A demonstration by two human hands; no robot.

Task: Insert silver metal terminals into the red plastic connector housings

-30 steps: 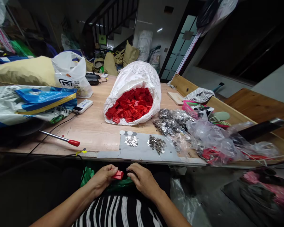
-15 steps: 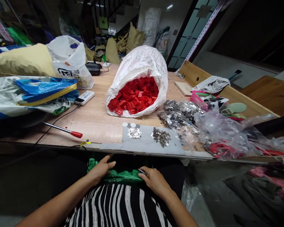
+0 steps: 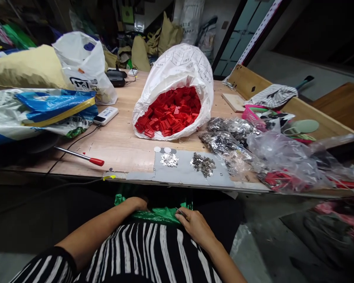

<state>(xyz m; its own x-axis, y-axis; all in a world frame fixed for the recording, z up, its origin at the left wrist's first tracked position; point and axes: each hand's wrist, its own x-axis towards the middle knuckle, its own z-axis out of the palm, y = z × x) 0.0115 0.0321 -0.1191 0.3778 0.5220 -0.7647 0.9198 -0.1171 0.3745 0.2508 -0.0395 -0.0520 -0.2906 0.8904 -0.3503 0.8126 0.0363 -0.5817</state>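
Observation:
My right hand [image 3: 194, 225] is closed around slim metal tweezers [image 3: 181, 212], their tips pointing up and left over my lap. My left hand [image 3: 139, 203] hangs bent down at the green plastic bag [image 3: 156, 216] on my lap; its fingers are hidden below the table edge. On the table in front, a grey sheet [image 3: 184, 173] bears a pile of bright silvery metal bits [image 3: 169, 159] and a darker pile of small metal pieces [image 3: 205, 165]. Behind them a white woven sack [image 3: 183, 63] lies on its side, its mouth showing many red plastic parts [image 3: 171, 112].
A red-handled metal lever [image 3: 96, 161] juts over the table at left, near a white power bank-like device [image 3: 106, 116] with a cable. Clear bags of metal pieces [image 3: 227, 145] lie at right, before a pink basket [image 3: 253, 116]. Plastic bags [image 3: 56, 106] crowd the far left.
My left hand has dropped deeper into the green bag, and its fingers have gone from sight. My right hand still holds the tweezers. The view has shifted slightly.

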